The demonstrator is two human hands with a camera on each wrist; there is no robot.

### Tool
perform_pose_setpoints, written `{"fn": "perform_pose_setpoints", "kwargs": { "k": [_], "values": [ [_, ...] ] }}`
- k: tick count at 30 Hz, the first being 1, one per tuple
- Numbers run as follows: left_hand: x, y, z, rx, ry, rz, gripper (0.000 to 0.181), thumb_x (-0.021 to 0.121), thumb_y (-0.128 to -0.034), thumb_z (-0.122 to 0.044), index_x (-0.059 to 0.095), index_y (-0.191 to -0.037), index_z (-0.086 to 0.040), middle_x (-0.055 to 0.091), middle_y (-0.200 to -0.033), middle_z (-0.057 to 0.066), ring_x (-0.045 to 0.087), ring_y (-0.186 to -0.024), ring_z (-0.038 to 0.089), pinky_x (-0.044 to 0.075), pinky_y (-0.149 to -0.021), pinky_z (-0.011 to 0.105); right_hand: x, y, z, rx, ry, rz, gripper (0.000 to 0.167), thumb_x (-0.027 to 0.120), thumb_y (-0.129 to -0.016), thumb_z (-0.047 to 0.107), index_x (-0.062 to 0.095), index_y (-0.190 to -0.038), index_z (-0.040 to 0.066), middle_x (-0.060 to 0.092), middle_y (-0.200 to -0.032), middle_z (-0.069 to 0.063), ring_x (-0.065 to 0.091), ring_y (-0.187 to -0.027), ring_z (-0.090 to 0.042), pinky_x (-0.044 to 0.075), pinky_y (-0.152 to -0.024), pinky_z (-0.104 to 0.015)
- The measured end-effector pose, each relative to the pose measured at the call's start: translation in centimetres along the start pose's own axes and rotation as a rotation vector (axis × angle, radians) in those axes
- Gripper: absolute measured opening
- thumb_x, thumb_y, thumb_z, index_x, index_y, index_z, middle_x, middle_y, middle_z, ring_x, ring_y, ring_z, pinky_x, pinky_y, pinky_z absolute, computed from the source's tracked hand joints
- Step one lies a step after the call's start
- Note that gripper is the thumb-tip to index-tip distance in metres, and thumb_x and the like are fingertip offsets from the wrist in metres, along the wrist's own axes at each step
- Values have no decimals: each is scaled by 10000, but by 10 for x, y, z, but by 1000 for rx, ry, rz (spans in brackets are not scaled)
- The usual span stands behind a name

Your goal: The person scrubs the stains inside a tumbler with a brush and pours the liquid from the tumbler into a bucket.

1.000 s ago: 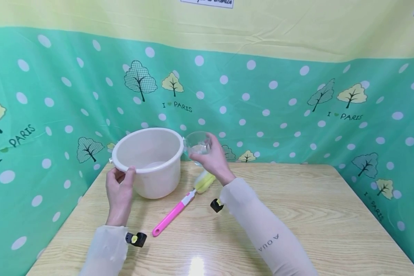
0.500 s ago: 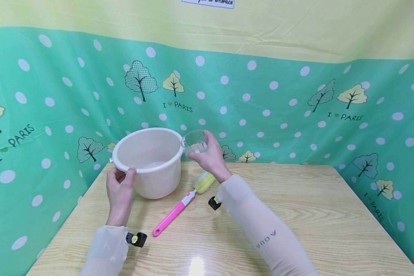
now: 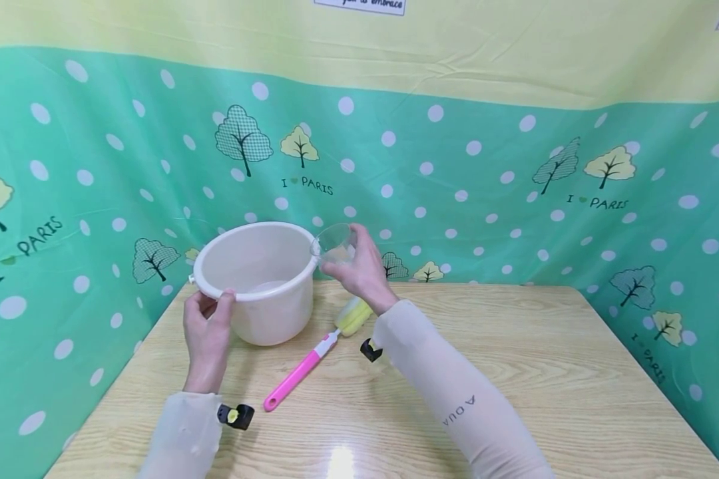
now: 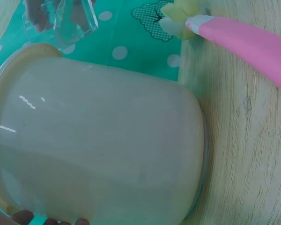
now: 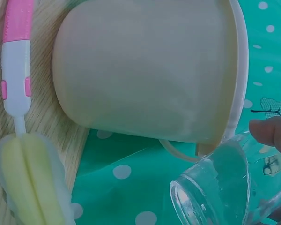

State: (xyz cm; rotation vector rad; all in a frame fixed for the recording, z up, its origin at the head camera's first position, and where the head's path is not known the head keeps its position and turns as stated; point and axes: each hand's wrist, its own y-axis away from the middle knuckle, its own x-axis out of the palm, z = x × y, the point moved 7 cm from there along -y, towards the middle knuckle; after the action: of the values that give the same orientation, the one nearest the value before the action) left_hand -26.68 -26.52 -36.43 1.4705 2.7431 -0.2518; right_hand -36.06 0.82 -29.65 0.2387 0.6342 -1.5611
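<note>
A white plastic bucket [image 3: 272, 316] stands upright at the back left of the table. My left hand [image 3: 208, 329] pinches the near left part of its rim, thumb on top and fingers below. My right hand [image 3: 364, 266] grips a clear glass [image 3: 332, 241] at the bucket's right side, above the table. The glass leans left, its mouth at the bucket's rim, and some clear liquid shows inside it. In the right wrist view the tilted glass [image 5: 215, 183] has its thick base toward the lower left. Through the bucket's wall [image 4: 98, 140] a darker band shows in the left wrist view.
A sponge brush with a pink handle [image 3: 296, 376] and a yellow-and-white head [image 3: 353, 316] lies on the wooden table [image 3: 515, 372], between the two forearms. A green dotted curtain [image 3: 431, 173] hangs behind the table and along both sides.
The right hand has moved slightly left and up, bringing the glass to the bucket's rim and tilting it further left. The left hand and bucket have stayed in place.
</note>
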Motion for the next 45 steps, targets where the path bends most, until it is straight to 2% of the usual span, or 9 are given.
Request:
{"fn": "perform_pose_setpoints", "kwargs": {
  "k": [8,14,22,32,39,45],
  "values": [
    [1,0,0,-1,-5,2,636,568,-920,-450,350,-1409,-105,391,-1353,54,374,-1215,191,342,-1039,419,-2,0,5,-25,51,-9,941,835,-674,346,325,-1463,299,449,-1342,-6,467,-1163,-226,443,-925,-521],
    [1,0,-1,8,4,5,626,570,-923,-436,358,-1402,-93,398,-1339,62,376,-1207,194,335,-1039,424,-3,-2,9,-45,112,-13,946,840,-670,356,323,-1461,333,438,-1320,-4,472,-1121,-205,463,-903,-489],
    [0,-1,3,-9,-3,14,663,558,-923,-478,328,-1431,-120,373,-1384,67,352,-1247,218,327,-1054,443,-1,-4,15,-64,164,6,933,845,-674,358,340,-1457,309,449,-1315,-10,470,-1100,-196,462,-896,-468],
    [0,-1,4,-16,-8,11,658,559,-923,-475,328,-1430,-124,372,-1377,61,356,-1242,213,332,-1050,437,-3,-5,22,-75,244,23,959,834,-697,382,294,-1486,314,401,-1416,-54,457,-1189,-241,450,-933,-499],
    [2,0,2,-2,-6,9,648,558,-925,-467,336,-1426,-120,378,-1368,63,360,-1236,211,332,-1048,438,-4,-6,25,-65,279,23,959,835,-695,396,302,-1486,299,416,-1385,-60,476,-1132,-230,478,-887,-478],
    [2,0,1,6,-1,7,638,559,-928,-454,341,-1421,-113,380,-1360,64,362,-1230,207,330,-1047,438,-6,-8,26,-64,309,34,983,842,-675,413,293,-1486,326,441,-1328,-52,479,-1075,-206,494,-832,-451]
  ]
}}
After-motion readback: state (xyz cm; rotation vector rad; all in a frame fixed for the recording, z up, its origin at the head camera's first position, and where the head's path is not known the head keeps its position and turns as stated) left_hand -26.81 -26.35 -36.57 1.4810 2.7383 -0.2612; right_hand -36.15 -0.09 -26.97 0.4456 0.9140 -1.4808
